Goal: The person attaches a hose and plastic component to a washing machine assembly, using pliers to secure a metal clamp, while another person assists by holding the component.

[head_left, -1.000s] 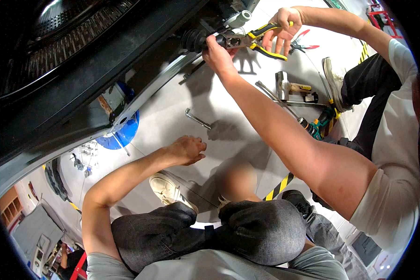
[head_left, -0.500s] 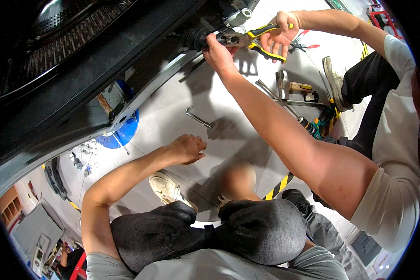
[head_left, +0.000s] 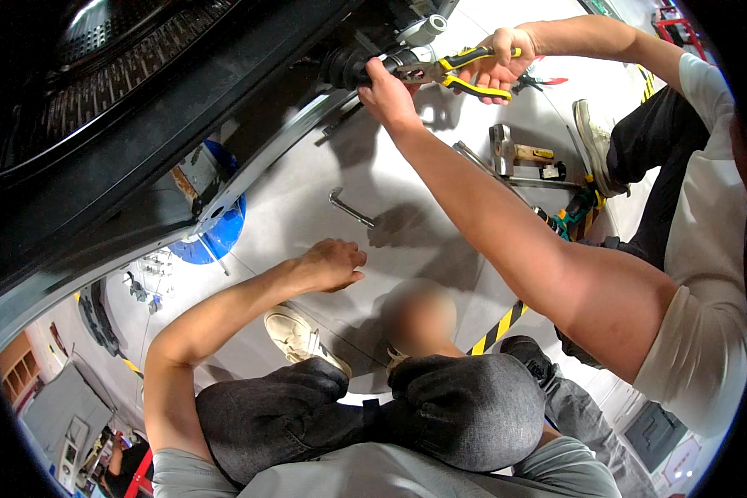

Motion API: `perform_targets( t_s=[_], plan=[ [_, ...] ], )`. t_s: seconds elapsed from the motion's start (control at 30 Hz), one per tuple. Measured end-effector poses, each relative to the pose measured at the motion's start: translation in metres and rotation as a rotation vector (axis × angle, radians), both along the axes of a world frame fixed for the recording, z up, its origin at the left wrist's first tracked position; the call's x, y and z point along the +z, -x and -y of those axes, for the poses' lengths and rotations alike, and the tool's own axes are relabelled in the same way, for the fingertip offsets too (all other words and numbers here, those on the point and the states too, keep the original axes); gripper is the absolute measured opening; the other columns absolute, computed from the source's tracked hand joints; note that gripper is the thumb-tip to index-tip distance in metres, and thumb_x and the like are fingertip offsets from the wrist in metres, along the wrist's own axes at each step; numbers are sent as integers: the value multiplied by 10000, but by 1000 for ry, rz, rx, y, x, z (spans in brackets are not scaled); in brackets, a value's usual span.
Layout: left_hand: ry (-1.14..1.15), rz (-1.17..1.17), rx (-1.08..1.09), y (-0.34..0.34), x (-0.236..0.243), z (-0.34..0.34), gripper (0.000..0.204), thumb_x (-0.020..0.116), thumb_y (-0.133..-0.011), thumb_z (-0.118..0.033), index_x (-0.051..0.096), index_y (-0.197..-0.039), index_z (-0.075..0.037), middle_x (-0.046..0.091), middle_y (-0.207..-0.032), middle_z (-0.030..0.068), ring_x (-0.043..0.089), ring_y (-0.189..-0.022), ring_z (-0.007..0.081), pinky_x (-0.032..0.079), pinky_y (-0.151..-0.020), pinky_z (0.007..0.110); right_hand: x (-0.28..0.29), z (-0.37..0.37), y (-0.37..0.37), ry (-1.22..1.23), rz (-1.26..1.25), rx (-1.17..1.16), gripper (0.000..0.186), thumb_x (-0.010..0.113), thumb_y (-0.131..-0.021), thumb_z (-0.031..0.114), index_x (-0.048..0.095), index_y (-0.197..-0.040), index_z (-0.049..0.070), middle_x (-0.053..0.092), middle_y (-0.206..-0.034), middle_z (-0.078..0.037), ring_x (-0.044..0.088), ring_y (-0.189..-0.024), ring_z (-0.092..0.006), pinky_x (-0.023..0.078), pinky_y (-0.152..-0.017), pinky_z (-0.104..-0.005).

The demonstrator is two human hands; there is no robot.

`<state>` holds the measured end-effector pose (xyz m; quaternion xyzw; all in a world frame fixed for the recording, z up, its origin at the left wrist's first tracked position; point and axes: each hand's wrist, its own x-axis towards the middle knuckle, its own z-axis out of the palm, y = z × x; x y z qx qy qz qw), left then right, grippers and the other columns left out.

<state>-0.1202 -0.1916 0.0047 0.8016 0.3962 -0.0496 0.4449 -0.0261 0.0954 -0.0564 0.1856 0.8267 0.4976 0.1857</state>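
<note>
My left hand (head_left: pixel 334 266) hangs over the floor between my knees and the car body, fingers loosely bent and apart, nothing in it. An L-shaped socket wrench (head_left: pixel 351 207) lies on the floor beyond it. My right hand (head_left: pixel 419 318) is by my right knee; blur hides its fingers. Up ahead, a co-worker's right hand (head_left: pixel 500 62) grips yellow-and-black pliers (head_left: pixel 477 56). Their jaws are at a metal part beside a ribbed black rubber boot (head_left: pixel 346 68). The co-worker's left hand (head_left: pixel 388 95) holds on next to that boot.
The dark car body (head_left: pixel 183 108) fills the upper left. A hammer (head_left: pixel 502 149), a green power tool (head_left: pixel 568 217) and red-handled pliers (head_left: pixel 546 81) lie near the co-worker. A blue round object (head_left: pixel 224 236) sits under the car edge. Yellow-black tape (head_left: pixel 498 329) marks the floor.
The co-worker's pliers handles have come closer together and the fingers have curled in more. The co-worker's left forearm has shifted slightly. My hands have not visibly moved.
</note>
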Motion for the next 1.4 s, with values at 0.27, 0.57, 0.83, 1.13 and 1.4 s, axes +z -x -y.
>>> perform_targets(
  t_s=[0.27, 0.57, 0.83, 1.13, 1.4],
  plan=[
    [-66, 24, 27, 5, -7, 7, 306, 638, -926, -314, 647, -1029, -26, 648, -970, 148, 646, -937, 339, 517, -842, 437, 29, 13, 3, -146, 175, 76, 158, 532, -897, 153, 684, -938, 141, 614, -918, 37, 559, -881, -176, 388, -797, -390],
    [-3, -7, 16, 2, -2, 2, 322, 649, -917, -296, 645, -1100, -30, 653, -1061, 163, 639, -996, 359, 513, -879, 447, 22, 7, 2, -105, 244, 87, 168, 591, -867, 192, 670, -957, 74, 636, -880, -47, 600, -788, -236, 457, -718, -410],
    [82, -70, 10, 0, 10, -3, 324, 621, -940, -301, 640, -1132, -41, 646, -1091, 155, 623, -1044, 352, 494, -908, 460, 31, 3, 6, -78, 302, 120, 251, 643, -840, 227, 657, -973, 15, 656, -847, -122, 637, -704, -289, 518, -648, -428],
    [85, -76, -9, -2, 9, -5, 302, 619, -944, -292, 643, -1114, -44, 643, -1069, 157, 625, -1038, 344, 498, -904, 459, 19, -14, 12, 4, 271, 86, 371, 701, -810, 266, 643, -991, -52, 677, -809, -206, 678, -611, -349, 586, -569, -447],
    [123, -118, 31, 1, 8, 2, 298, 629, -938, -296, 646, -1108, -52, 638, -1072, 158, 617, -1046, 343, 493, -918, 454, 79, 1, 27, 51, 629, 171, 348, 703, -796, 259, 630, -871, -73, 650, -655, -189, 655, -494, -309, 545, -402, -369]
  ],
)
